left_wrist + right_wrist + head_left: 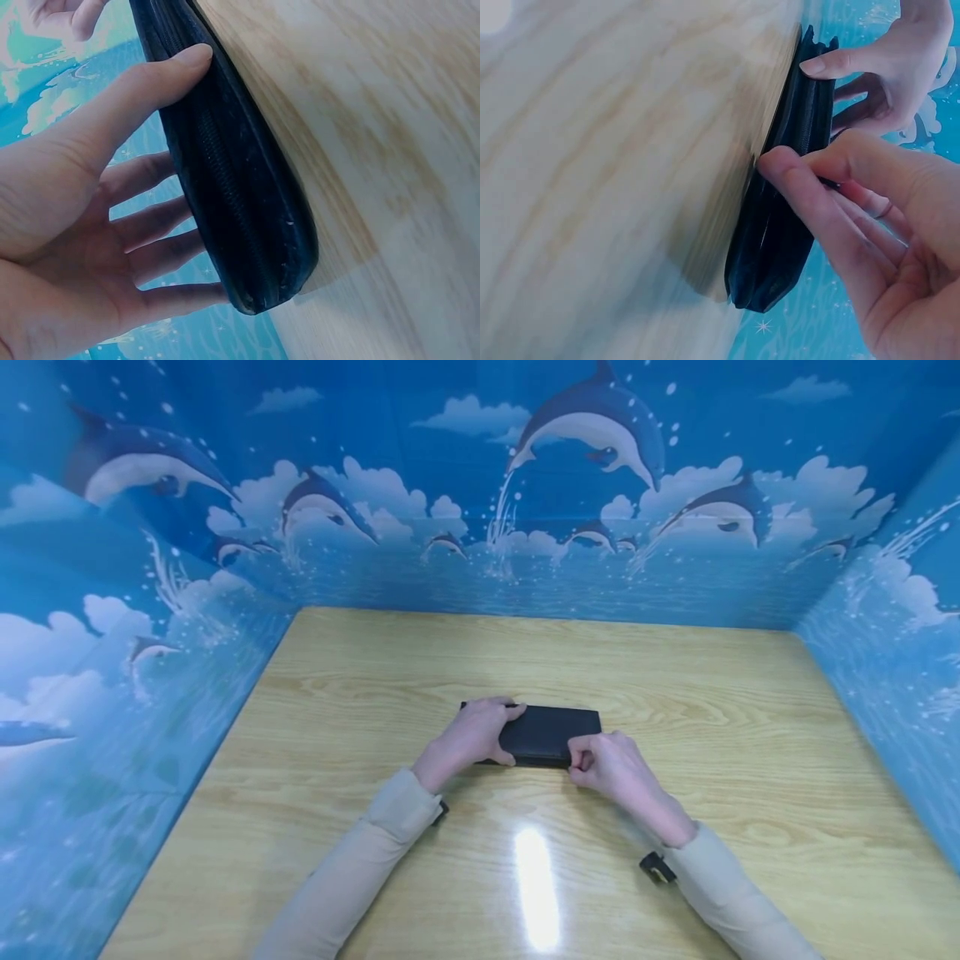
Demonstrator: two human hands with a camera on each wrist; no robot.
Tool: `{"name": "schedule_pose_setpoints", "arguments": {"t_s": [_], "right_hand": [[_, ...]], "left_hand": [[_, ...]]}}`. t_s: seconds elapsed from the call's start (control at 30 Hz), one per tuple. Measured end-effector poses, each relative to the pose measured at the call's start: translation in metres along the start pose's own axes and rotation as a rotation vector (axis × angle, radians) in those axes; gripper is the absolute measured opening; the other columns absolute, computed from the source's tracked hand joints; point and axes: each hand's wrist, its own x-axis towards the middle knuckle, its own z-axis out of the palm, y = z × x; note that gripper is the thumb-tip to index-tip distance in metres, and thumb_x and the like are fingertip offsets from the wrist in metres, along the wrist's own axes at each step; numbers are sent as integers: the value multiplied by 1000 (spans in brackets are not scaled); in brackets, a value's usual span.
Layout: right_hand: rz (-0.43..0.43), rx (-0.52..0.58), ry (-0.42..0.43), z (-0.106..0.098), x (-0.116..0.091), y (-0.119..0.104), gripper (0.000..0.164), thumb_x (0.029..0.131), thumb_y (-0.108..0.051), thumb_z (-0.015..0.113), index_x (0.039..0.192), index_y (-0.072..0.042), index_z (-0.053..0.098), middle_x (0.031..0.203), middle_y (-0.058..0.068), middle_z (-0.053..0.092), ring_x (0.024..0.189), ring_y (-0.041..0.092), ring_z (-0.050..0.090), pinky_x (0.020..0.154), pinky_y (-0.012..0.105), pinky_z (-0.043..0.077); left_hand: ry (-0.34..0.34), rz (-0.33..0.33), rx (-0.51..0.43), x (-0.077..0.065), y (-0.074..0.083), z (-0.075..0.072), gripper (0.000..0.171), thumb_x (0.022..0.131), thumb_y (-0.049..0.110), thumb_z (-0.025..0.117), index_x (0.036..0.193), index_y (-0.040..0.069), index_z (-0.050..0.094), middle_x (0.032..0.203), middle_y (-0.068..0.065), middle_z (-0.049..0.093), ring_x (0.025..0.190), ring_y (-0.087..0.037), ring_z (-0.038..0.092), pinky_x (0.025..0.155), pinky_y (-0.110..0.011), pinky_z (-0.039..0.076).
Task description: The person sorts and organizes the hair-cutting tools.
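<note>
A black zippered wallet [551,732] lies on the wooden table, its long zipped side toward me. My left hand [474,732] grips its left end, thumb on the near edge and fingers across the far side. The left wrist view shows that thumb pressing beside the zipper [217,165], whose teeth run along the edge. Near the right end of the wallet, my right hand [613,767] pinches at the zipped edge between thumb and forefinger. The fingertips of the right hand [870,225] hide whatever small part they hold, seemingly the zipper pull.
The light wood table [360,693] extends around the wallet, with a bright light reflection in front. Blue dolphin-print sheets [450,568] stand along its back and sides. A dark wrist strap piece [657,867] shows by the right sleeve.
</note>
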Motion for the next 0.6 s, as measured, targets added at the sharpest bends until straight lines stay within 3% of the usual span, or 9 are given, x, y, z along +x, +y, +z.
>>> {"name": "schedule_pose_setpoints", "arguments": {"t_s": [0.33, 0.6], "right_hand": [[17, 16, 0, -3, -4, 3, 34, 74, 7, 76, 64, -20, 58, 63, -11, 66, 57, -2, 58, 52, 18, 48], [-15, -16, 44, -7, -10, 11, 36, 72, 8, 76, 64, -21, 56, 59, -14, 60, 52, -3, 50, 49, 17, 42]], "left_hand": [[-12, -16, -6, 1, 1, 0, 89, 78, 38, 88, 153, 15, 45, 157, -12, 43, 142, -29, 44, 115, -43, 40], [3, 0, -3, 1, -1, 2, 90, 77, 38, 89, 152, 14, 45, 156, -12, 44, 142, -28, 44, 114, -43, 42]]}}
